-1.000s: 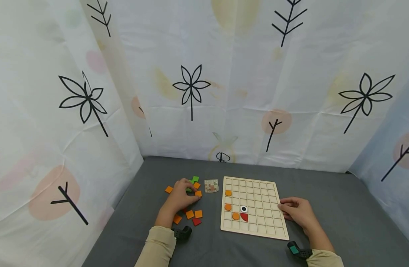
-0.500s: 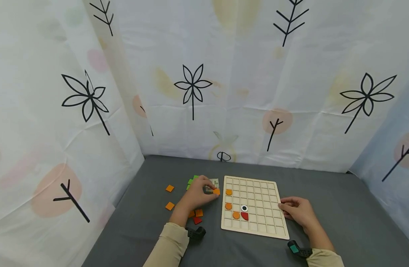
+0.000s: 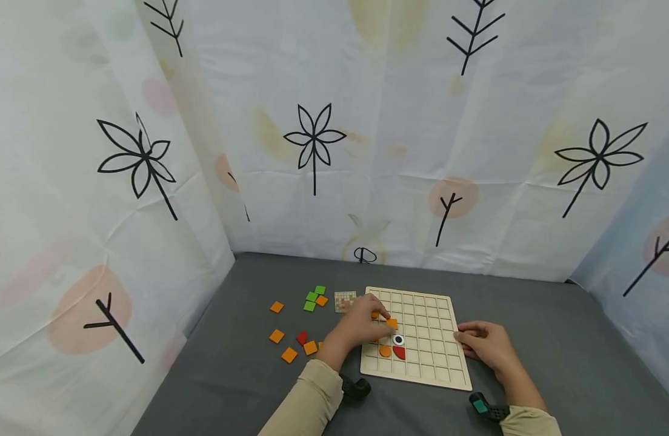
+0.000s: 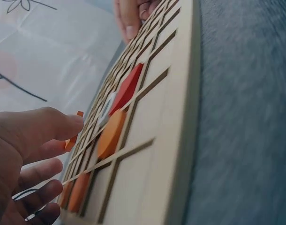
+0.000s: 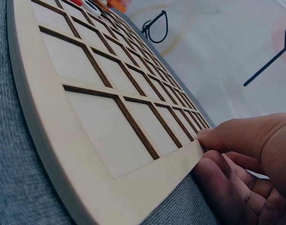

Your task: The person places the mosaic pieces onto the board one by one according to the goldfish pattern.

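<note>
You pinch an orange square tile [image 3: 392, 324] between the thumb and index finger of your left hand [image 3: 360, 324], above the gridded wooden board [image 3: 438, 347] and just beyond the black-and-white eye piece [image 3: 399, 340]. Your right hand [image 3: 484, 344] pinches the board's right edge. You seem to be at the placing step. The next move likely calls for squaring the tile with a cell and lowering it, without nudging the eye piece, while your right hand steadies the board.

Soft even light, dimmer wrist views
</note>
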Motion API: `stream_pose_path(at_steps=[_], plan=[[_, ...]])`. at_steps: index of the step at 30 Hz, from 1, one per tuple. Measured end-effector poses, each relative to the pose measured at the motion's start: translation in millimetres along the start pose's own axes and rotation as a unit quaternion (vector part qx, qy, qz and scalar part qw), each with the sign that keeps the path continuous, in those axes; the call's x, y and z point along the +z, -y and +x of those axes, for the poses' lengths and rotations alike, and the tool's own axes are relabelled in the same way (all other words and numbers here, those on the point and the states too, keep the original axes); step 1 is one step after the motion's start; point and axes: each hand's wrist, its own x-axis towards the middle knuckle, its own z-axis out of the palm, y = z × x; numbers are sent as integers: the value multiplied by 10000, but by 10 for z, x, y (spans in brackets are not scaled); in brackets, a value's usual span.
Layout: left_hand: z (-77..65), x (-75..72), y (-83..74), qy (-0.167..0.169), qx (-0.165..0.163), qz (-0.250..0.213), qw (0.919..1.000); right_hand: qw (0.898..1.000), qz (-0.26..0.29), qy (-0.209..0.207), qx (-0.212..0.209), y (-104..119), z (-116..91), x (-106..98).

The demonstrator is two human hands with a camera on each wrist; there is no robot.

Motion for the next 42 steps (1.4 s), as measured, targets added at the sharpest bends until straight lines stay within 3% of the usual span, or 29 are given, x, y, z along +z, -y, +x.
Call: stream_pose_path(at_steps=[12,25,42], plan=[[30,99,-56,-196,-48,725,9972,10000,-42,54,-9,7,-8,-20],[-4,69,-34,-121,30,397,9991,9999,-14,114,-11,3,-22,-22],[14,108,-28,-124,140,1010,9947,9999,-44,88,-36,-4,-8,-14]])
